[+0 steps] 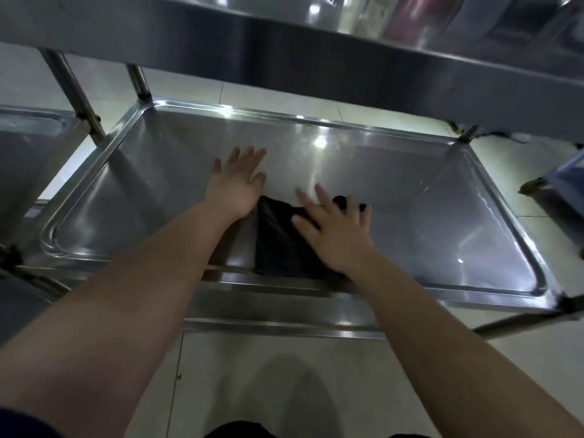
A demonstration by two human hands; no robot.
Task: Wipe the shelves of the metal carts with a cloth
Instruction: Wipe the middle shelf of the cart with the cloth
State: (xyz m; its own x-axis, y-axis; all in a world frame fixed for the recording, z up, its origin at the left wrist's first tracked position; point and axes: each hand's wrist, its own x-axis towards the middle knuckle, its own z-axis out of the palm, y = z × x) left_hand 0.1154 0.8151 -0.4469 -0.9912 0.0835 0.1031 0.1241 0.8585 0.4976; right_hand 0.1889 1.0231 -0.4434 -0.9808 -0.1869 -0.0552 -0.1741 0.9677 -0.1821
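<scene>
A dark cloth (pixel 279 238) lies on the lower shelf (pixel 410 197) of a stainless steel cart, close to its near rim. My right hand (pixel 335 230) presses flat on the cloth with its fingers spread. My left hand (pixel 238 181) rests open on the bare metal just left of the cloth, fingers straight and pointing away from me. Part of the cloth is hidden under my right hand.
The cart's upper shelf (pixel 316 49) overhangs the far side, close above the hands. Upright posts (pixel 139 79) stand at the shelf's corners. A second cart's shelf (pixel 28 143) sits to the left. Pale tiled floor (pixel 284 374) lies below; a wheeled object (pixel 556 184) is at right.
</scene>
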